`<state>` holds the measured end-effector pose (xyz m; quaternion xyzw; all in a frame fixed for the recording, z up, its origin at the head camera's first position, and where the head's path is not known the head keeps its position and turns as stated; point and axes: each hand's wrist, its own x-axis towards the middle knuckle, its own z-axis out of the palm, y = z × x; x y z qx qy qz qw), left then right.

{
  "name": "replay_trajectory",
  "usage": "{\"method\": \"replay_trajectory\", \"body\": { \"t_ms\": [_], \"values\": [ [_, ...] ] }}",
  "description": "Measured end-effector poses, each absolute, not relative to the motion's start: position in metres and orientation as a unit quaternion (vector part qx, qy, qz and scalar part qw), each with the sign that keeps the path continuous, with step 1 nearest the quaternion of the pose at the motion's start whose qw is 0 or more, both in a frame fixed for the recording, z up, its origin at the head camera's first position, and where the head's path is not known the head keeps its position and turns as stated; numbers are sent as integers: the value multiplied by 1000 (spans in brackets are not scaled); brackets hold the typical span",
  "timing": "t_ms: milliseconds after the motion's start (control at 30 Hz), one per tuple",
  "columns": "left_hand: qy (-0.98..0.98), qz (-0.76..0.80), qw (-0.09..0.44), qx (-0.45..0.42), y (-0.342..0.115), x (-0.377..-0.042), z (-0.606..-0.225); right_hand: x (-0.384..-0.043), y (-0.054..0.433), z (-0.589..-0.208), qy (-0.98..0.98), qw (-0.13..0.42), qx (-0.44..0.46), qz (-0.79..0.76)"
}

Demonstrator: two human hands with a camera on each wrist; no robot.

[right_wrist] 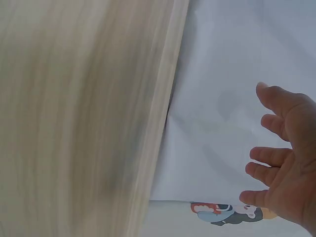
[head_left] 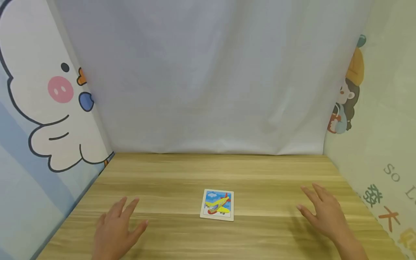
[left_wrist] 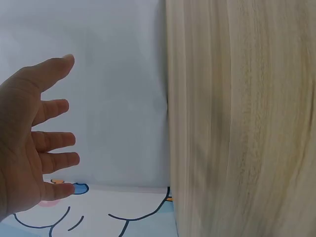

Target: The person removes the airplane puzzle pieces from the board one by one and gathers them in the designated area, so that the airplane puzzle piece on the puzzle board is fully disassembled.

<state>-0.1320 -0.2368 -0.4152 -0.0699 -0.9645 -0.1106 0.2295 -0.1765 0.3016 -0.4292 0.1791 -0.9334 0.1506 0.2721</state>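
A square picture board with a yellow and red airplane on a blue sky lies flat near the middle of the table. Whether it is one piece or a puzzle is too small to tell. To its left, my left hand hovers over the wood with fingers spread, holding nothing. On the other side my right hand is also raised above the table, its fingers apart and free of any object. Both wrist views show the left hand and the right hand with bare palms.
The wood-grain table meets a pale hanging cloth at the back. A cartoon-printed panel stands along the left side, and a printed panel with lettering along the right.
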Motion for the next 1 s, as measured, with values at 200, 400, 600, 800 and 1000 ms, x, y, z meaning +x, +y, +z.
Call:
{"method": "replay_trajectory", "body": {
  "t_ms": [200, 400, 600, 800, 1000],
  "values": [
    [-960, -145, 230, -69, -232, -130, -418, -176, 290, -429, -934, 237, 176, 200],
    [-950, -176, 242, -85, -224, -133, -421, -177, 279, -428, -933, 203, 176, 238],
    [-949, -199, 228, -91, -215, -137, -424, -179, 271, -431, -934, 165, 168, 269],
    [-949, -222, 206, -90, -207, -138, -423, -182, 261, -433, -926, 136, 179, 302],
    [-946, -244, 193, -87, -197, -143, -422, -187, 253, -429, -926, 100, 183, 316]
  ]
}}
